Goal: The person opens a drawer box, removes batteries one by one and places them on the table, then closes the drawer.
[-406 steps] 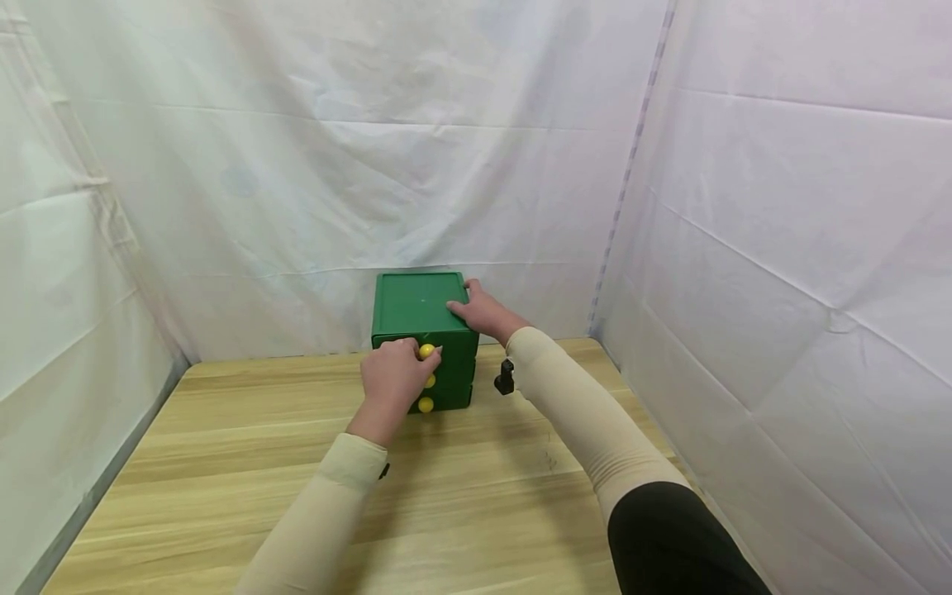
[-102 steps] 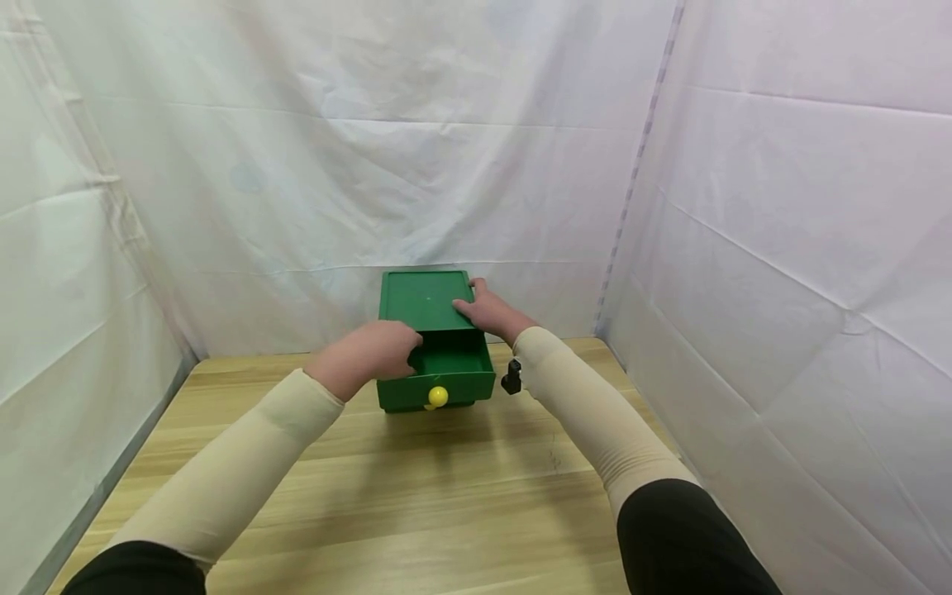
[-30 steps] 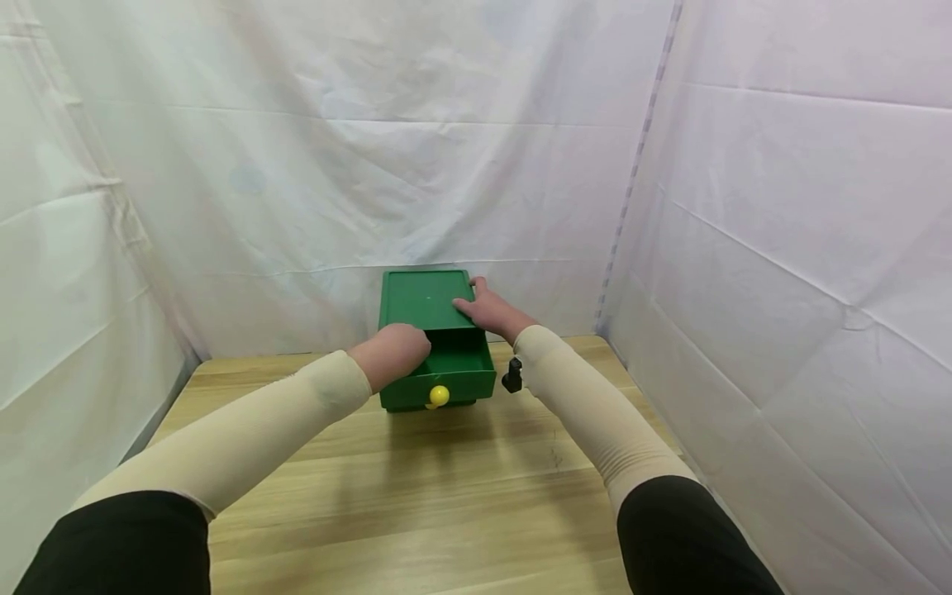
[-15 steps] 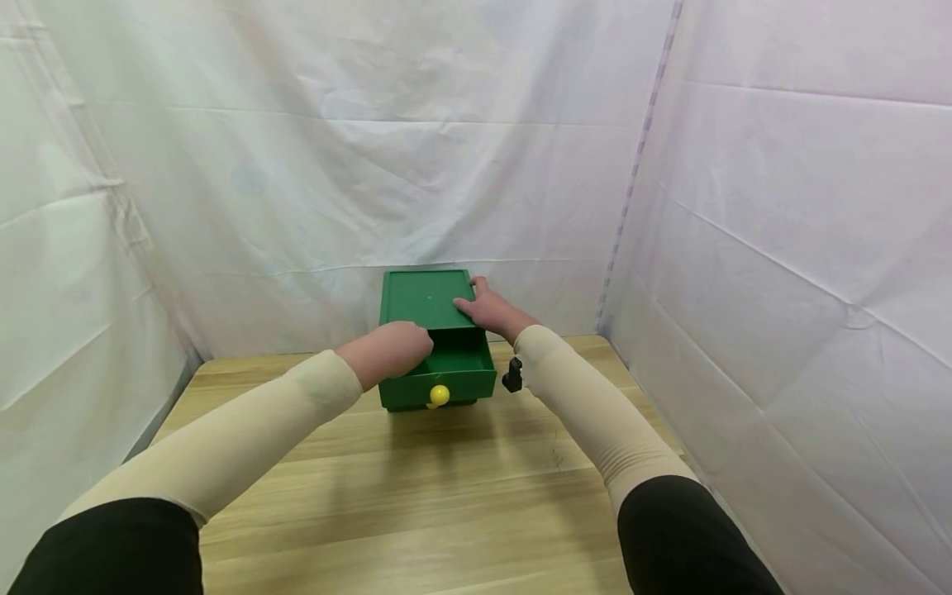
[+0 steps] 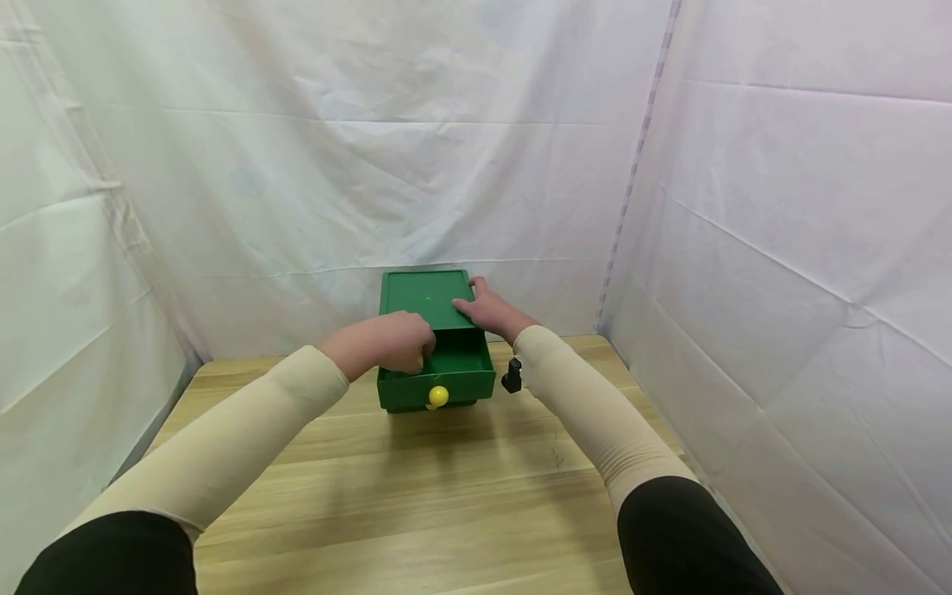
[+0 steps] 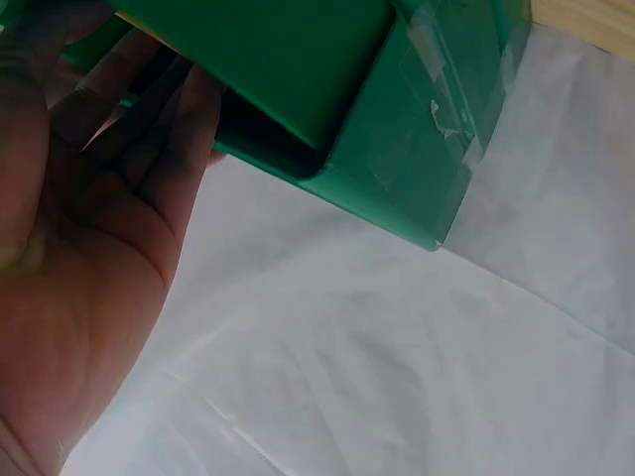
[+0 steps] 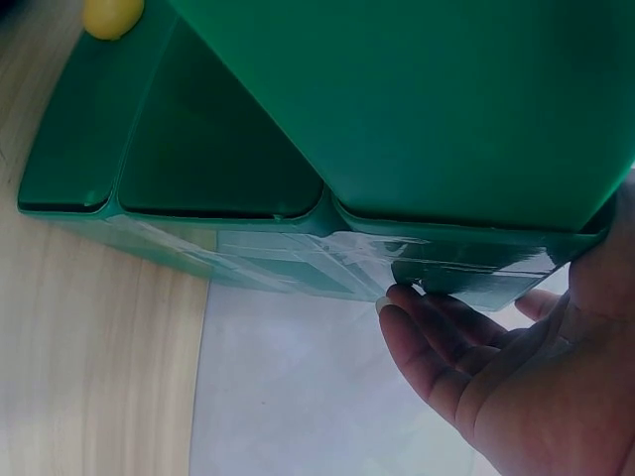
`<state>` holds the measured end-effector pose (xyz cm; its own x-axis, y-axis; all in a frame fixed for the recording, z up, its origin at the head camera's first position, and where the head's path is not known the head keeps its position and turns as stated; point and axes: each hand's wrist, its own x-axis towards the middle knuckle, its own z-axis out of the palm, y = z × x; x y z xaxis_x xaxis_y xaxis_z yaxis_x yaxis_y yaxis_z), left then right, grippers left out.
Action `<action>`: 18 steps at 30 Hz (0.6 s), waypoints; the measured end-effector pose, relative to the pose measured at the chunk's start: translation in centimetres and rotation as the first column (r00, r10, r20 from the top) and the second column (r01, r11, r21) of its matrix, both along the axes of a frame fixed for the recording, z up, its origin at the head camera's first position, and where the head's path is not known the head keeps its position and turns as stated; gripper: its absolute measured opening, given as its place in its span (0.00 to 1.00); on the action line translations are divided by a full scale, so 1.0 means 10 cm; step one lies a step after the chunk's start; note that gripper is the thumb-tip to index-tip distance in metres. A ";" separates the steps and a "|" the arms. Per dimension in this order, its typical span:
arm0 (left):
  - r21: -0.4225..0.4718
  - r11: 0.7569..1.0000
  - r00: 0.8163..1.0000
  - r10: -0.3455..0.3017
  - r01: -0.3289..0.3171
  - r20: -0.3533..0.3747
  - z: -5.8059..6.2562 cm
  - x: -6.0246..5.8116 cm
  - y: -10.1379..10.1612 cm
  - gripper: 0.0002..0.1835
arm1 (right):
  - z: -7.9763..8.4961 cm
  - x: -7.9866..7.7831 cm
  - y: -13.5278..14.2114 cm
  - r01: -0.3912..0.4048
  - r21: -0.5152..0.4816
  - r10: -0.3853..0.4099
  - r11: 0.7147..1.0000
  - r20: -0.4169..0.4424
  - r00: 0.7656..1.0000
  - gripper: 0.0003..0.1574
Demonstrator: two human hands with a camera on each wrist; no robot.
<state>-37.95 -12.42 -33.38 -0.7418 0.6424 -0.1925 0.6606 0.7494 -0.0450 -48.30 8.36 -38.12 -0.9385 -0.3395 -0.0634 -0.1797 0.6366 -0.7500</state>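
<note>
A green drawer cabinet (image 5: pixel 427 297) with yellow knobs stands at the back of the table, its top drawer (image 5: pixel 435 388) pulled out. My left hand (image 5: pixel 383 339) reaches over that drawer's left side, fingers bent down into it. A bit of yellow shows at the left fingertips; I cannot tell whether they hold it. In the left wrist view, the fingers (image 6: pixel 193 119) go behind the green drawer wall. My right hand (image 5: pixel 491 312) rests on the cabinet's right top edge, thumb on top. In the right wrist view, its fingers (image 7: pixel 432 342) lie against the taped side.
The wooden table (image 5: pixel 416 512) extends in front of the cabinet. White cloth walls (image 5: pixel 357 165) enclose it at the back and both sides, the back one close behind the cabinet. A black wrist mount (image 5: pixel 511 376) sits under my right wrist.
The top drawer was shut at first, with my left hand at its knob; it is now out. My left hand went deeper into the drawer, then rose slightly. My right hand stays on the cabinet.
</note>
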 end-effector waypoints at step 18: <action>0.203 0.978 0.999 -0.039 0.040 -0.012 0.19 0.04 -0.29 0.13 | -0.01 0.00 0.02 -0.001 -0.013 0.002 1.000 0.012 1.000 0.49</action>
